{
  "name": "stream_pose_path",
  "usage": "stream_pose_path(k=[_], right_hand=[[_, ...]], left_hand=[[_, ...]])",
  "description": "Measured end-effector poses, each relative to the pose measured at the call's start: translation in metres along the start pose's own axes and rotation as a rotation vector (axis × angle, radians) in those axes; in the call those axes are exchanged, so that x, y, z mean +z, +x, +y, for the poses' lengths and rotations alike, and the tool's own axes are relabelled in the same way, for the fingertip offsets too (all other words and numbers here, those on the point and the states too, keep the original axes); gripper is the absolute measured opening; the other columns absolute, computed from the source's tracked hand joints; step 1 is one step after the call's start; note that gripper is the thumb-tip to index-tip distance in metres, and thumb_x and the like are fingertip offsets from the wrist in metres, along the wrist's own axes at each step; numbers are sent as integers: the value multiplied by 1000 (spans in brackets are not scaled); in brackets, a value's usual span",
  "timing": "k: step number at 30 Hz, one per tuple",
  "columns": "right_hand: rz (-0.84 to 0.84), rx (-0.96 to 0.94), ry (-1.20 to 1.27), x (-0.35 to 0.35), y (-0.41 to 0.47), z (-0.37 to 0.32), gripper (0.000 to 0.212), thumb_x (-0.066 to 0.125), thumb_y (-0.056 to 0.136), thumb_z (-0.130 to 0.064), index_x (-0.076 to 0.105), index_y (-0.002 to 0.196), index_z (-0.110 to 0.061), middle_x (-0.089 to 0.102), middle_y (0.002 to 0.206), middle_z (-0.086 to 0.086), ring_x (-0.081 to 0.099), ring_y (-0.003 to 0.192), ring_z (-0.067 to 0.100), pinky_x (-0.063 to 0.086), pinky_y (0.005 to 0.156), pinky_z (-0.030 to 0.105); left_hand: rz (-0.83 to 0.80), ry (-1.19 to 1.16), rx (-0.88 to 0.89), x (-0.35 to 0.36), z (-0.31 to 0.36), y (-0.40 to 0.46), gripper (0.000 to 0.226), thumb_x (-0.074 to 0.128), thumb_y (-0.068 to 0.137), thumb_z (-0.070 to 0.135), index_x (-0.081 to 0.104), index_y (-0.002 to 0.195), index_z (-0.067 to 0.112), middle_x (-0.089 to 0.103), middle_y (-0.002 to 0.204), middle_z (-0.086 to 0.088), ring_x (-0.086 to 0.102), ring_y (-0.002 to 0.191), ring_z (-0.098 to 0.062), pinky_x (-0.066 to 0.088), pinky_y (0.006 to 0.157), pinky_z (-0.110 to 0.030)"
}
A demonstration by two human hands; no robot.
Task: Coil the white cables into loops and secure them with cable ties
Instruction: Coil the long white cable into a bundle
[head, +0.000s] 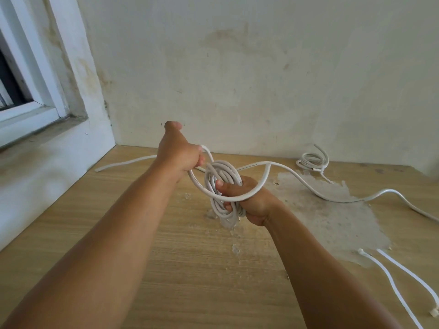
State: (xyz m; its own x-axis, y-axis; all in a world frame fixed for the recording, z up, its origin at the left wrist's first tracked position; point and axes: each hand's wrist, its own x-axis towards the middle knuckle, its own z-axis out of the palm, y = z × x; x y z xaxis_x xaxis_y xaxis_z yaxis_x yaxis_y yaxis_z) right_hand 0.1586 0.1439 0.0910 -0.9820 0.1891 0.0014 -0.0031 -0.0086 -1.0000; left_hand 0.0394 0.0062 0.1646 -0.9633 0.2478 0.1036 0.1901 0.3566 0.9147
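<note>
- Right hand [247,200]: fingers curled around the bundle of white cable loops [223,186], held upright above the wooden bench [166,257], loops standing roughly vertical.
- Left hand [178,155]: closed around the free run of the same cable, just up and left of the bundle, close to it.
- From the left hand, one new turn curving down and across the front of the right fist, not yet laid into the bundle.
- Loose cable tail [332,198] trailing to the right over the bench, long axis left to right, so probably feeding from the right-hand side.
- Second coil [313,161] lying far right near the wall.
- Cable ties [403,281] on the bench at near right, nearer to the right hand, untouched.
</note>
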Motion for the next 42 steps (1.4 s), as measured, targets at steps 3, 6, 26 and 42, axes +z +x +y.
stream_pose_path(k=[3,6,26,42], right_hand=[[35,25,32,4,4,-5,43,78,80,-39,68,90,1,61,70,10,59,63,20,53,61,30],[98,52,152,3,9,-10,35,77,83,-38,69,85,-4,60,63,7,57,54,18,53,56,29],[463,76,416,0,9,-18,77,66,69,-81,68,90,-7,63,63,5,65,57,22,57,62,37],[526,82,523,-25,6,-31,18,73,91,-17,63,79,-8,60,62,4,55,53,17,50,59,33]], left_hand=[[49,-9,135,8,0,-15,63,63,98,13,30,148,31,72,101,1,72,72,-13,52,60,-26],[38,45,303,17,-8,-30,63,57,100,14,26,152,33,72,91,1,69,72,-16,54,68,-31],[-197,-114,311,61,-23,-114,19,52,105,31,60,121,35,66,78,10,64,65,-7,49,60,-18],[-762,-733,-212,45,-50,-104,25,48,106,20,63,93,5,46,64,-1,37,50,-11,41,50,-26]])
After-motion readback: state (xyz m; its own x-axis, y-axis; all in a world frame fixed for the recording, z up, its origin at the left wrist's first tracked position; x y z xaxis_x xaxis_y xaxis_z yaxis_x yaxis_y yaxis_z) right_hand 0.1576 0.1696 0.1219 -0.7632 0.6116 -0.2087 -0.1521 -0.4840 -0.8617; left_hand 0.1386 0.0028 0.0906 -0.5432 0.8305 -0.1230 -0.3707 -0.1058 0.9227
